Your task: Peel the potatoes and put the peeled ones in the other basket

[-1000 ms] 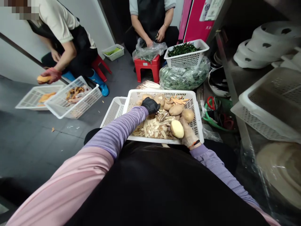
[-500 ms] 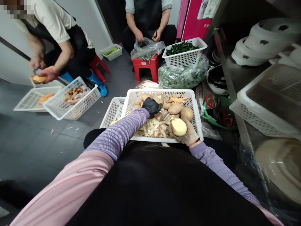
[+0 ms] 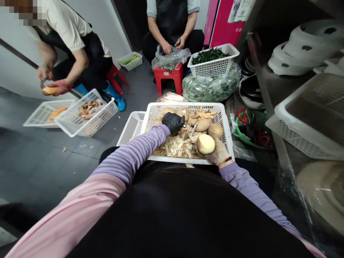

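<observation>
In a black glove, my left hand (image 3: 173, 122) is closed around the handle of a metal peeler (image 3: 191, 128). The peeler's head points right, just above and left of the peeled potato. My right hand (image 3: 218, 149), in a light fabric glove, holds that potato (image 3: 206, 144), whose visible face is pale yellow. Both hands are over a white plastic basket (image 3: 228, 143) on my lap. Unpeeled brown potatoes (image 3: 203, 124) fill its far part, and a heap of potato peelings (image 3: 177, 146) covers the near part. Some orange peelings (image 3: 205, 114) lie at the back right.
Another white basket (image 3: 131, 125) stands against mine on the left. Two co-workers sit ahead; one peels something orange over baskets (image 3: 91, 125). A red stool (image 3: 169, 77), green peppers (image 3: 211, 55) and bagged greens (image 3: 212, 87) are beyond. A metal shelf (image 3: 271, 104) borders the right.
The peeler has turned, and its head now shows more clearly above the potato. Both hands keep their hold. The whole view has shifted slightly.
</observation>
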A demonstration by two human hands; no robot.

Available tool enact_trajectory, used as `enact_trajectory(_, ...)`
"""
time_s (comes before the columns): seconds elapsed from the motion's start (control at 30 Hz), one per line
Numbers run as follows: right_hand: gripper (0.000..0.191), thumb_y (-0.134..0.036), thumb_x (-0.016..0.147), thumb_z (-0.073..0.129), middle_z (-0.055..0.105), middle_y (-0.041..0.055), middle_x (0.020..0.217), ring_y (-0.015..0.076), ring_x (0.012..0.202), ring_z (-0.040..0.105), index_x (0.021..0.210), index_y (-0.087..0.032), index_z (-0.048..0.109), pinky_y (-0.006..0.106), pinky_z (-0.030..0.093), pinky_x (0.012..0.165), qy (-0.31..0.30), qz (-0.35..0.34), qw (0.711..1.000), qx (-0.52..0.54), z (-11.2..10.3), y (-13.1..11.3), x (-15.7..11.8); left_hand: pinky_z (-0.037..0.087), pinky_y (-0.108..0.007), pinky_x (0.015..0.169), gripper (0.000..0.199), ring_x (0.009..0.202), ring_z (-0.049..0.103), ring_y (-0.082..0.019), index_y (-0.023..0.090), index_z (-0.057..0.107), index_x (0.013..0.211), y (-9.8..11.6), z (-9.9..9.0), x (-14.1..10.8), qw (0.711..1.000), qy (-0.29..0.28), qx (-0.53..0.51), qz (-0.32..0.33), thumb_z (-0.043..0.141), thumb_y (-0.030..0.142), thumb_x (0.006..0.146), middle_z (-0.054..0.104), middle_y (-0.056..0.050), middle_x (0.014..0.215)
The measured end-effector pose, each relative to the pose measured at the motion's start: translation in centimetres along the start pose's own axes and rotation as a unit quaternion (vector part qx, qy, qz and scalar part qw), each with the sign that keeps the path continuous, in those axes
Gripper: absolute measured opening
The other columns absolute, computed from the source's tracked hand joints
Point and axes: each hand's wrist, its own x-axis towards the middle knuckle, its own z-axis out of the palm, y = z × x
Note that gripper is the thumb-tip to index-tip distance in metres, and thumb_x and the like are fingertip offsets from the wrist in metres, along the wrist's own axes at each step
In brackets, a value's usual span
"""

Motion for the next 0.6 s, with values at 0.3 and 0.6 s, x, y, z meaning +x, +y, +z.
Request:
enact_trajectory(0.3, 0.029, -0.046, 0.092, 0.055, 0.076, 0.0044, 0.083, 0.0224, 0.075, 0.073, 0.108, -0.022, 0.064, 0.040, 0.063, 0.069, -0.042, 0.048, 0.998, -0.007, 0.1, 0.4, 0.0, 0.039, -0.044, 0.077, 0.053, 0.077, 0.065, -0.027, 0.012, 0.076, 0.075, 3.5, 1.0, -1.2, 0.967, 0.076, -0.029, 0.242, 0.035, 0.038, 0.097, 0.070, -0.016, 0.071)
enact_trajectory(0.6, 0.020, -0.038, 0.091, 0.057, 0.075, 0.0034, 0.080, 0.0230, 0.073, 0.074, 0.103, -0.022, 0.063, 0.038, 0.064, 0.064, 0.019, 0.007, 0.999, -0.047, -0.2, 0.2, 0.5, 0.040, -0.045, 0.089, 0.051, 0.089, 0.068, -0.030, 0.004, 0.077, 0.090, 0.3, 2.2, 1.4, 0.994, 0.018, 0.006, 0.104, 0.037, 0.035, 0.096, 0.074, -0.022, 0.089)
